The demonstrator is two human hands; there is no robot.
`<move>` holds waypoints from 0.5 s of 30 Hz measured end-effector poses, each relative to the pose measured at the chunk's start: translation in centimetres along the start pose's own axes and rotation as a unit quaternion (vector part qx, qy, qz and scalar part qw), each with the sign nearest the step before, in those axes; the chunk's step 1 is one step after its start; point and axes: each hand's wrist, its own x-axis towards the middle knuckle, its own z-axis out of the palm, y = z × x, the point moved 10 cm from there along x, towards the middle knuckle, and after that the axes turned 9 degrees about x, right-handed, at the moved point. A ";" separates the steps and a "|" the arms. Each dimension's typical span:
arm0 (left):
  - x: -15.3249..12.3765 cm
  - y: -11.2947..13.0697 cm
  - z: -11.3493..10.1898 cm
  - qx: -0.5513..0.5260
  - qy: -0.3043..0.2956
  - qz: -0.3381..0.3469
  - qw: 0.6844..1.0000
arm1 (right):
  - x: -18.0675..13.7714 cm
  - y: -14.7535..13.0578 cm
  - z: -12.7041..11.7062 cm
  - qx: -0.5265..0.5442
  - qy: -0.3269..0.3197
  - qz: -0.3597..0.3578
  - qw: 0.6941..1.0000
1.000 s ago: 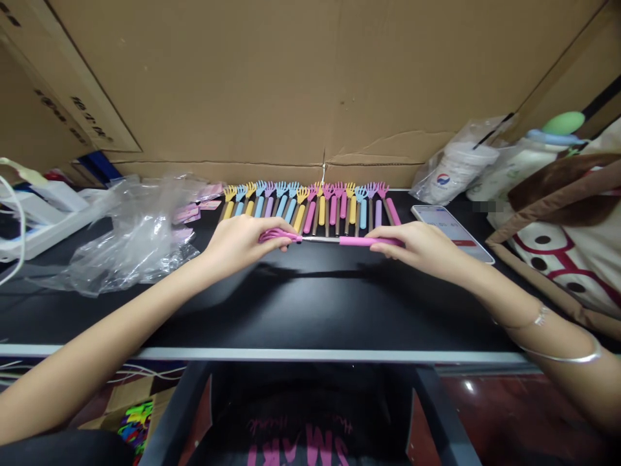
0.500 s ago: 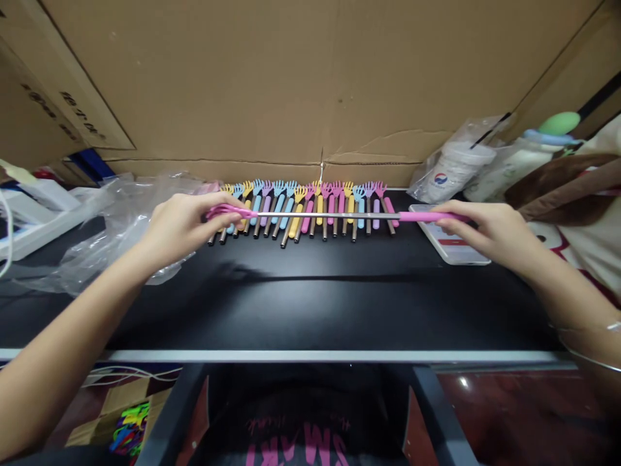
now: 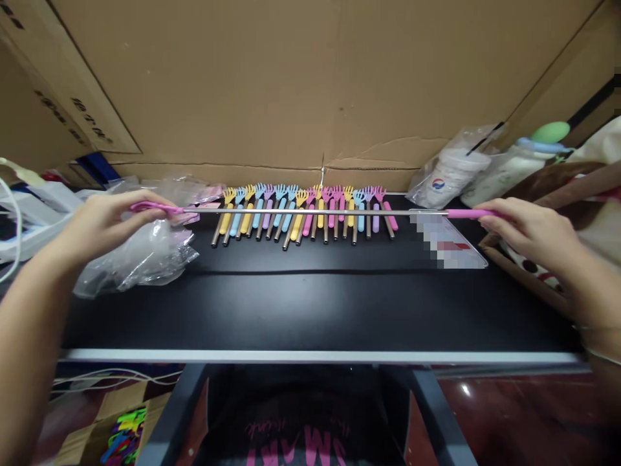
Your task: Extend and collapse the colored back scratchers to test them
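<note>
A pink telescopic back scratcher point(image 3: 315, 211) is stretched level above the black table, its metal rod drawn out long. My left hand point(image 3: 109, 223) is closed on its pink claw end, and the fingers hide part of the claw. At the other end, my right hand point(image 3: 526, 230) grips the pink handle. Beyond the rod, a row of back scratchers point(image 3: 295, 223) in yellow, blue, purple and pink lies on the table, claws toward the cardboard.
Crumpled clear plastic bags point(image 3: 140, 259) lie at the left. A phone point(image 3: 449, 243), a bagged cup point(image 3: 449, 175) and a bottle point(image 3: 509, 168) are at the right. Tall cardboard point(image 3: 291, 84) backs the table. Below left, a box point(image 3: 80, 446) holds colourful plastic items.
My hands have moved apart, the left one farther left and the right one farther right. The metal rod of the back scratcher between them has grown longer.
</note>
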 end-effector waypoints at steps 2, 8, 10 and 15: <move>-0.2 -1.3 0.4 -0.011 -0.017 -0.011 1.000 | -0.2 1.2 0.4 -0.007 -0.011 0.009 1.000; -0.2 -4.0 1.6 -0.024 -0.053 -0.033 0.998 | -0.5 3.2 1.0 -0.034 -0.024 0.030 0.999; -0.4 -5.2 1.6 -0.016 -0.056 -0.054 0.997 | -0.6 3.7 0.8 -0.060 -0.020 0.040 0.997; -1.0 -6.9 1.3 -0.023 -0.053 -0.077 0.995 | -0.9 4.1 0.3 -0.092 -0.027 0.063 0.993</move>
